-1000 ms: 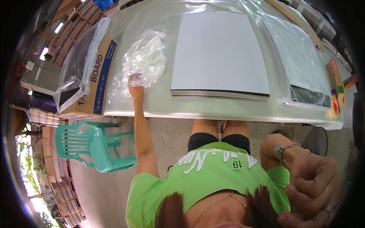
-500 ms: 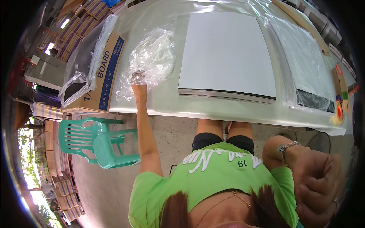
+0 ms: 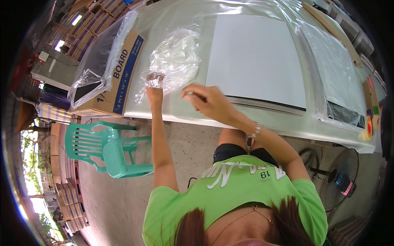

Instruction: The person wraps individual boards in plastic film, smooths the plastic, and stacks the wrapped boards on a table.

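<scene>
A crumpled heap of clear plastic bags (image 3: 175, 57) lies on the table, left of a neat stack of large white boards (image 3: 256, 57) with dark lower layers. My left hand (image 3: 154, 87) is at the near edge of the plastic, its fingers curled into the film and partly covered by it. Over the table's front edge, between the plastic and the boards' near left corner, hovers my right hand (image 3: 210, 103). Its fingers are bent and apart, slightly blurred, with nothing visible in them.
A cardboard box (image 3: 130, 69) with plastic-wrapped dark sheets on it stands at the left. On the right lie a plastic-wrapped stack (image 3: 334, 69) and a tape roll (image 3: 369, 126). A green chair (image 3: 117, 156) stands below left of the table, a fan (image 3: 338, 180) below right.
My right hand has swung from the lower right, close to me, up and left over the table's front edge. The left hand stays at the plastic.
</scene>
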`<state>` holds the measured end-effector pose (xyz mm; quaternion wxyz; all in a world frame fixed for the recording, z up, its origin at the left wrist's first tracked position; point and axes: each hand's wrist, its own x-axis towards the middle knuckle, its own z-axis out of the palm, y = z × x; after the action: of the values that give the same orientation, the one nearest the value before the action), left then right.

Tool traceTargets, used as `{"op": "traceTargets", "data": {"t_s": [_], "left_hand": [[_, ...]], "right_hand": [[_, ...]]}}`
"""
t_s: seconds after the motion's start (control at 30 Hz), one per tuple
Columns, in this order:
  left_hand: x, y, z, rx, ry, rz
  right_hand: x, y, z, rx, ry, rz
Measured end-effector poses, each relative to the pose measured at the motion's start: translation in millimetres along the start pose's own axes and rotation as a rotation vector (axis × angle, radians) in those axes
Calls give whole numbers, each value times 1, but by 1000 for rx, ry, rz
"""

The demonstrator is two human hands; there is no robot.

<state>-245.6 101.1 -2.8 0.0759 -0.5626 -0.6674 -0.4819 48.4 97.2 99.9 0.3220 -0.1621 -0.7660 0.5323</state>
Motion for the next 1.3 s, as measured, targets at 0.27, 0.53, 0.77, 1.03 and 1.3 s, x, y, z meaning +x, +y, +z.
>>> {"op": "traceTargets", "data": {"t_s": [0.27,0.53,0.77,1.03,1.3], "left_hand": [[13,7,-8,-236,-4,-31],[11,4,-13,-97,44,-111],[2,24,-11,-84,158,-176],[-3,27,-17,-42,282,-175],[-11,40,12,-32,67,-60]], "right_hand": [[77,125,87,-48,43,-278],[111,115,79,-176,-44,-294],[142,107,99,-444,272,-301],[177,113,66,-642,130,-244],[170,100,49,-649,50,-172]]}}
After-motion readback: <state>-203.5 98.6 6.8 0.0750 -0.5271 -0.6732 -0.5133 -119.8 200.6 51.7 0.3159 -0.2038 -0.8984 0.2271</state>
